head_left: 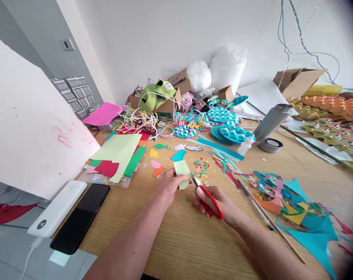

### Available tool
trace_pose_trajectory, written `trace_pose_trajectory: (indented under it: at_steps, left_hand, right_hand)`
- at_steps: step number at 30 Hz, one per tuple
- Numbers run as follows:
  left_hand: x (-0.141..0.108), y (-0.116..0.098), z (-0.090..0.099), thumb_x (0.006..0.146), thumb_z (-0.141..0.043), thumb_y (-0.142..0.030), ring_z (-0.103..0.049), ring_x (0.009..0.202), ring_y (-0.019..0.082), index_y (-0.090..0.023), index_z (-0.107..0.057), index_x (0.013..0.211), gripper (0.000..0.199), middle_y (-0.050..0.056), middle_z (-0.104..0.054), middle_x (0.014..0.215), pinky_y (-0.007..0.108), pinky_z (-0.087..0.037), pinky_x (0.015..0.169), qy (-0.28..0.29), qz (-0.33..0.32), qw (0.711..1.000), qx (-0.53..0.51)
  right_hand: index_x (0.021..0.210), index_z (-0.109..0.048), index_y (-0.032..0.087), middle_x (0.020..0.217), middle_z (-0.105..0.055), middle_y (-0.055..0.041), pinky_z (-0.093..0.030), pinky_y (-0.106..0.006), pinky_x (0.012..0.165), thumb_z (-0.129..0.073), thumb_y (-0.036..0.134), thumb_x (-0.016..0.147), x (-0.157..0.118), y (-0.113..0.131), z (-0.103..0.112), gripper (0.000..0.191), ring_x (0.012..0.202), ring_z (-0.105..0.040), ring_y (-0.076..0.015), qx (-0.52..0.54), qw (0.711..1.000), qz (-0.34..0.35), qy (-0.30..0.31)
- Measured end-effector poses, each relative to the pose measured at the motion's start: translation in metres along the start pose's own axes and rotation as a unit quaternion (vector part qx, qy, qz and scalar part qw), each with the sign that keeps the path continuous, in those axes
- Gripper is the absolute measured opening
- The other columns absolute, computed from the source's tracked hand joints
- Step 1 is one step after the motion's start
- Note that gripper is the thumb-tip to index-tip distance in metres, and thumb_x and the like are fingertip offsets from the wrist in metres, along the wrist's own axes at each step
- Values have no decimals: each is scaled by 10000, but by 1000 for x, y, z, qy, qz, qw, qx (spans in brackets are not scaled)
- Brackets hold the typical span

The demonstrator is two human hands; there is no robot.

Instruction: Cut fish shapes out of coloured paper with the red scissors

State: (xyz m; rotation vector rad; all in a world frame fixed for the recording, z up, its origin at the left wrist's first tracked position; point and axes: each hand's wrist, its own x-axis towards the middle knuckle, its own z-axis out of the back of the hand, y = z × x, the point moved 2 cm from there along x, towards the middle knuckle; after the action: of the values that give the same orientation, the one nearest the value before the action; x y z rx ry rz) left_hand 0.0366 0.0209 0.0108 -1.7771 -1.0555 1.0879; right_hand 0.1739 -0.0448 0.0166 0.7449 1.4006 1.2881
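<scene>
Between thumb and fingers, my left hand point(171, 184) grips a small piece of light green paper point(181, 169) with a faint drawn outline. My right hand point(213, 202) holds a pair of red-handled scissors point(214, 198), their blades at the paper's right edge. A light green scrap shows beside the blades. Just beyond my hands lie cut paper fish: a green fish point(160, 146), a yellow fish point(154, 153), a pink one and an orange fish point(158, 171). Two black-and-white fish drawings point(194, 148) and a blue paper piece point(179, 155) lie near them.
Coloured paper sheets point(118, 149), a phone point(81, 217) and a white power bank point(58, 208) are on the left. To the right are paper scraps point(310, 217), a pen point(256, 206) and a thin stick. A metal flask point(272, 121) stands behind, near blue scalloped discs point(231, 134).
</scene>
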Motion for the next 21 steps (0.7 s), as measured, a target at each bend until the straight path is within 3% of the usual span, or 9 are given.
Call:
trace_pose_trajectory:
  at_steps: [7,16,21]
  left_hand:
    - [2,-3,5,553,-695,-251,-459,483,64,-131,-635,616,148,22,-631,613,212,-325,501,-26,3,1000,6]
    - [2,-5,6,549,-768,-294,-468,491,62,-129,-645,660,234,20,-620,634,209,-336,495,-9,13,1000,-14]
    - [2,-6,6,557,-749,-282,-462,480,59,-125,-603,600,218,8,-590,591,200,-329,477,-18,11,1000,-7]
  right_hand:
    - [626,-546,147,467,-516,26,-323,-196,407,-446,786,745,0,-2,0,658,384,-453,-72,6,1000,-24,15]
    - [693,-577,137,523,-569,7,-308,-178,388,-462,777,747,-4,0,-3,653,416,-511,-83,62,996,-52,43]
    - [658,-570,134,478,-542,15,-331,-182,403,-474,798,720,-6,1,-3,674,396,-495,-75,46,997,-28,51]
